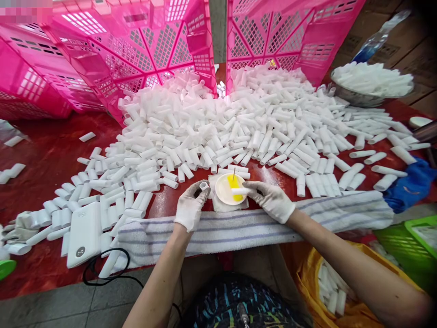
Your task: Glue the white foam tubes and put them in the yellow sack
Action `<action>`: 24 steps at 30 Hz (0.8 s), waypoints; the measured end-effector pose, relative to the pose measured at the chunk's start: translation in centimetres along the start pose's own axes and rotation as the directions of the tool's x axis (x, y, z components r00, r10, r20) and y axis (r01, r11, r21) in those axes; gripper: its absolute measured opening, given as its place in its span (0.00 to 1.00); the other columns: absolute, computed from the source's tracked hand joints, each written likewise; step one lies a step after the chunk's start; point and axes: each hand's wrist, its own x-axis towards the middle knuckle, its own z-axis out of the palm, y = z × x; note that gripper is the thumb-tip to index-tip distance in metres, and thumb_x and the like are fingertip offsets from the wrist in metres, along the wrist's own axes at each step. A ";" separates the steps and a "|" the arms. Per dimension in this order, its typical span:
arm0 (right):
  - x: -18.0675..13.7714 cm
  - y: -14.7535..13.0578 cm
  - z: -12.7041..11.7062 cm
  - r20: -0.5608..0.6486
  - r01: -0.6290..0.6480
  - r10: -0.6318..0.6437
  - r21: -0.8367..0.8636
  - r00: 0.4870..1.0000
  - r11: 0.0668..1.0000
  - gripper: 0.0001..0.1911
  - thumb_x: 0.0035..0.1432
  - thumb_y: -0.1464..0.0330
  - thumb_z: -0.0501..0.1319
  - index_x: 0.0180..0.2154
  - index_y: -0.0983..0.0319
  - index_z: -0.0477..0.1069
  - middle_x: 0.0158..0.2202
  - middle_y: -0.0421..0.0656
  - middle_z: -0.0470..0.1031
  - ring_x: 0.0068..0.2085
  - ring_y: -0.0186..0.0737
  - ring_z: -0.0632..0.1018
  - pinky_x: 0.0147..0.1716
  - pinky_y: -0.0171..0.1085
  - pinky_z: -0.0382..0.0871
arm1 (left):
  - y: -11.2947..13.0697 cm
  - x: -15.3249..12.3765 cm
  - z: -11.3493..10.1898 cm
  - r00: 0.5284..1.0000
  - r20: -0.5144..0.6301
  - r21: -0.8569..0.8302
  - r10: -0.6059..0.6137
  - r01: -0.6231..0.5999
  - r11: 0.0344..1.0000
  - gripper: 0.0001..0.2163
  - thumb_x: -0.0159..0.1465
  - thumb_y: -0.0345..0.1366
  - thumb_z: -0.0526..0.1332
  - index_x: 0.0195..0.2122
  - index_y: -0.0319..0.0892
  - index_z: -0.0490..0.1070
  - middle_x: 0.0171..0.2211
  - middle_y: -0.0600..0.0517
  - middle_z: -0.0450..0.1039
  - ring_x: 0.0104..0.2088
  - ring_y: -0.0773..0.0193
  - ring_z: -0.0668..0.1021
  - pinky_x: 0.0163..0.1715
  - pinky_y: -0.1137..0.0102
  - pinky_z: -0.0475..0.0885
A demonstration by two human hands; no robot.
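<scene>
My left hand (192,206), in a white glove, is closed around a short white plastic tube (204,186) whose open end faces up. Another white tube (239,191) lies level in the fingers of my right hand (269,198), also gloved, its tip over a small cream dish (221,197). In that dish is a bright yellow piece (234,183) with a thin pin (234,173) standing up from it. The dish rests on a whitish cloth or paper (221,207) between my hands. Behind it spreads a large heap of white tubes (218,123).
Pink crates (164,45) stand behind the heap. A striped towel (211,234) runs along the front edge. At left lie a white power bank (83,232) and black cable (126,259). A heaped bowl (362,95), blue cloth (408,184), green basket (403,241) and yellow sack (309,278) are right.
</scene>
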 end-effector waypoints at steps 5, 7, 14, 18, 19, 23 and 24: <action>-0.1 0.2 0.5 -0.034 0.152 -0.151 0.006 0.988 0.988 0.11 0.54 0.63 0.66 0.40 0.58 0.75 0.36 0.45 0.76 0.38 0.41 0.79 0.39 0.40 0.76 | 0.4 -0.8 0.4 0.995 0.020 -0.026 0.100 -0.100 0.995 0.20 0.58 0.48 0.64 0.45 0.39 0.70 0.45 0.45 0.76 0.43 0.61 0.78 0.45 0.67 0.72; -0.1 0.2 0.6 -0.039 0.145 -0.145 -0.003 0.989 0.989 0.12 0.56 0.62 0.64 0.41 0.58 0.74 0.37 0.45 0.75 0.38 0.41 0.78 0.39 0.41 0.75 | 0.3 -1.1 0.5 0.995 0.043 -0.088 0.087 -0.083 0.993 0.22 0.59 0.49 0.63 0.48 0.39 0.67 0.43 0.45 0.76 0.39 0.62 0.79 0.41 0.67 0.74; -2.0 -2.7 -1.2 -0.024 0.020 -0.021 -0.039 0.999 0.999 0.06 0.53 0.62 0.66 0.31 0.58 0.75 0.29 0.40 0.70 0.29 0.35 0.73 0.30 0.36 0.70 | 0.0 -1.9 0.7 0.989 0.026 0.159 0.149 -0.151 0.976 0.18 0.57 0.44 0.66 0.46 0.41 0.74 0.44 0.48 0.77 0.44 0.60 0.78 0.49 0.65 0.72; -1.8 -4.8 -1.7 -0.147 -0.221 0.273 0.298 0.951 0.929 0.15 0.53 0.57 0.65 0.39 0.59 0.72 0.31 0.43 0.73 0.26 0.35 0.72 0.22 0.34 0.67 | 0.5 -3.3 1.9 0.943 0.198 0.255 0.266 -0.312 0.915 0.15 0.57 0.40 0.66 0.45 0.43 0.76 0.44 0.48 0.77 0.45 0.59 0.78 0.50 0.66 0.71; -1.6 -5.2 -1.7 -0.108 -0.284 0.341 0.355 0.934 0.891 0.17 0.52 0.54 0.64 0.38 0.60 0.72 0.26 0.41 0.71 0.22 0.33 0.69 0.18 0.33 0.62 | 0.6 -3.7 2.3 0.929 0.241 0.247 0.282 -0.340 0.907 0.14 0.57 0.40 0.66 0.45 0.44 0.76 0.44 0.48 0.77 0.44 0.59 0.78 0.50 0.66 0.71; -1.1 -6.0 -1.4 0.005 -0.390 0.418 0.367 0.909 0.844 0.20 0.49 0.51 0.64 0.32 0.61 0.71 0.18 0.36 0.64 0.17 0.29 0.61 0.14 0.31 0.54 | 1.0 -5.0 2.9 0.883 0.350 0.248 0.314 -0.411 0.877 0.14 0.61 0.40 0.63 0.48 0.45 0.74 0.45 0.49 0.77 0.44 0.61 0.78 0.48 0.68 0.71; -1.3 -6.2 -1.4 -0.013 -0.365 0.391 0.327 0.920 0.872 0.19 0.50 0.51 0.64 0.31 0.61 0.71 0.19 0.38 0.67 0.18 0.30 0.64 0.15 0.32 0.56 | 1.1 -5.2 2.9 0.876 0.367 0.271 0.311 -0.421 0.866 0.14 0.62 0.40 0.62 0.48 0.45 0.73 0.44 0.49 0.77 0.43 0.61 0.78 0.47 0.69 0.71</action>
